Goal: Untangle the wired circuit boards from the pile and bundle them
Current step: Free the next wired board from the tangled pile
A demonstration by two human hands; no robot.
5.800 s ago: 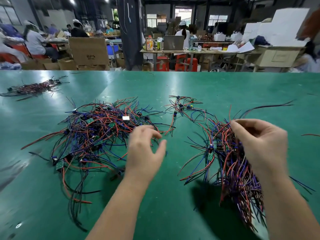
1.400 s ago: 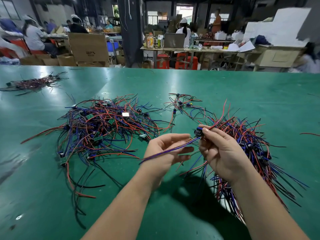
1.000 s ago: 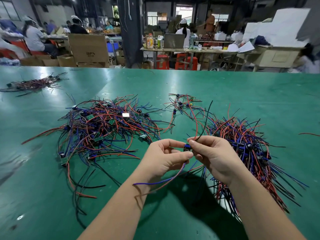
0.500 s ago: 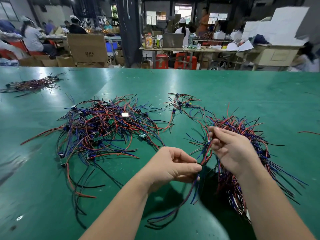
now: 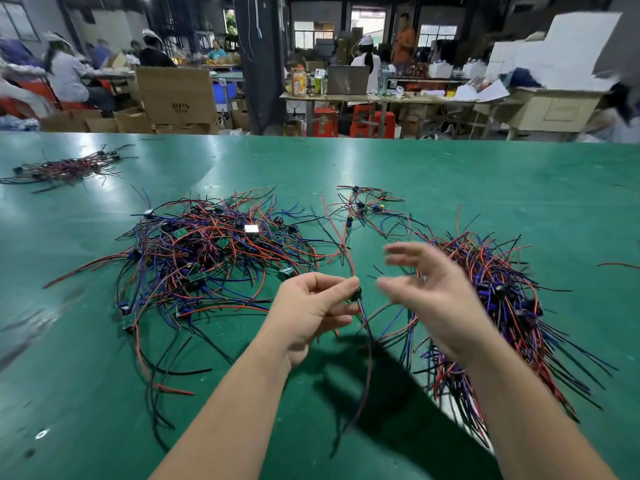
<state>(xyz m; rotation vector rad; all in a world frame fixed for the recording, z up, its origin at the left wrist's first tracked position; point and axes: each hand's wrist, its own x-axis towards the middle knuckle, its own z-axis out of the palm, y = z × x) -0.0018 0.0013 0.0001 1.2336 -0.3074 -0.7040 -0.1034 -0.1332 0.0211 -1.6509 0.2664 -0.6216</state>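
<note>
One wired circuit board (image 5: 356,293) pinched out
It is held at the centre by the left hand (image 5: 311,306), leads let hang, presumably so they fall straight; the right hand (image 5: 433,292) at 3 o'clock is spread and blurred, nothing held. The bundle (image 5: 502,299) is laid beyond it, the pile (image 5: 214,258) at 10 o'clock.

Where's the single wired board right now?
Head view, centre: the wired board is pinched by the left hand, between the tangled pile and the aligned bundle.
</note>
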